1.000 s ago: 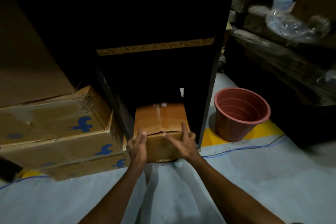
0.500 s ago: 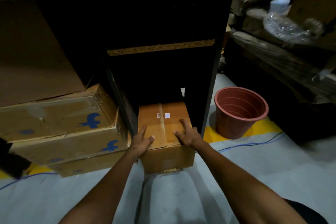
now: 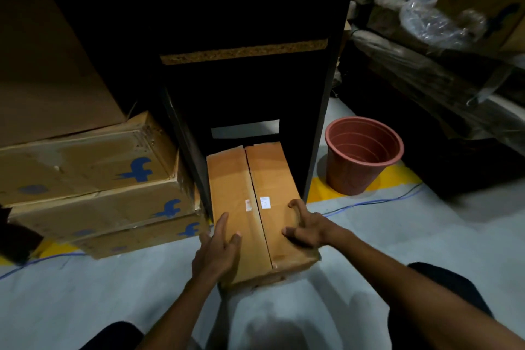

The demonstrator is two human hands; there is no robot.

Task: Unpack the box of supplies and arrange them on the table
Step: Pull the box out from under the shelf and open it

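Fingers of the left hand (image 3: pixel 217 250) lie spread and flat on the near left part of the cardboard box (image 3: pixel 257 213), while the right hand (image 3: pixel 306 227) hooks its bent fingers over the top and right edge near the front corner; neither hand is closed around anything. The box sits on the grey floor (image 3: pixel 397 250), its far end between the dark uprights of the shelving unit (image 3: pixel 255 79) and its near end out toward the person. It is long and narrow, with two top flaps meeting along a centre seam that bears small labels. The board looks stiff, but the near corner is crushed, so the walls may give under pressure. Its weight cannot be read; a sealed supply box may well be heavy. A grip low on both long sides would likely hold better than pressing the flaps. To the left stands a stack of printed cartons (image 3: pixel 93 185); to the right, a terracotta-coloured pot (image 3: pixel 363 156).
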